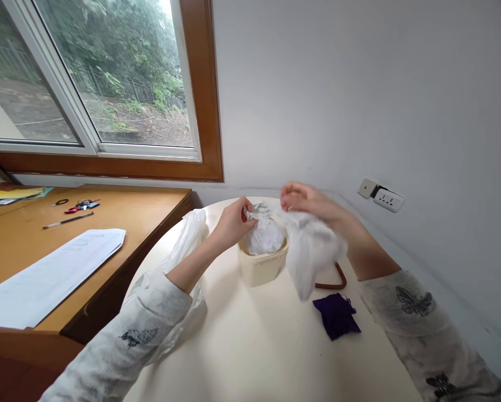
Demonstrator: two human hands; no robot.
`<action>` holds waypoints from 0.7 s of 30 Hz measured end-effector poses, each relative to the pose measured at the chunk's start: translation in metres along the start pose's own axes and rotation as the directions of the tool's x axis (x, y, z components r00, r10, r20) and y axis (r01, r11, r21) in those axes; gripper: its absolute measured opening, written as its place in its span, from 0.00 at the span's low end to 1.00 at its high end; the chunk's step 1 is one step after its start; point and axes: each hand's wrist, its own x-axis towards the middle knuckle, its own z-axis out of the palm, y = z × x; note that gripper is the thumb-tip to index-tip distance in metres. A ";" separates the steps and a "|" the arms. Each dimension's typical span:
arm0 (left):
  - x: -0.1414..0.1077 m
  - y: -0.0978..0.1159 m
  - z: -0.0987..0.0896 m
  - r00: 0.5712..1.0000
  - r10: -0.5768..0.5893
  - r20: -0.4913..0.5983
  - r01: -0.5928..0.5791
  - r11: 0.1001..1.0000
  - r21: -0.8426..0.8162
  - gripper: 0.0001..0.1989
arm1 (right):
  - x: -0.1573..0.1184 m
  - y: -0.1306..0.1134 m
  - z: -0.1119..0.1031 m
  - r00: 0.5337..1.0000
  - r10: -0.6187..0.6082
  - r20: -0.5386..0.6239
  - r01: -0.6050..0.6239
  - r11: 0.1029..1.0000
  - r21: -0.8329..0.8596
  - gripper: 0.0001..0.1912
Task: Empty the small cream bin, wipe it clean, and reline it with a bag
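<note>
A cream plastic container [262,269] stands on the round white table [250,346], with a white plastic bag [265,237] bunched in its opening. Above its left rim, my left hand [237,221] pinches the gathered top of that bag, where something red shows by the fingers. To the right, my right hand [307,200] is raised with curled fingers, holding a second white bag [311,251] that hangs down, blurred by motion. The hanging bag partly covers the container's right side.
A dark purple pouch [336,316] and a brown-edged object [338,278] lie at the right. Another clear plastic bag [187,240] spreads under my left forearm. The wooden desk [150,209] at the left bears papers [58,273], keys [82,205] and a pen [67,220]. A wall stands behind.
</note>
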 end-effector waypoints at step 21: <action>-0.004 -0.013 0.007 0.979 -0.066 0.191 0.071 0.997 -0.020 0.18 | 0.015 0.026 0.060 0.974 0.220 0.056 -0.048 0.439 -0.897 0.09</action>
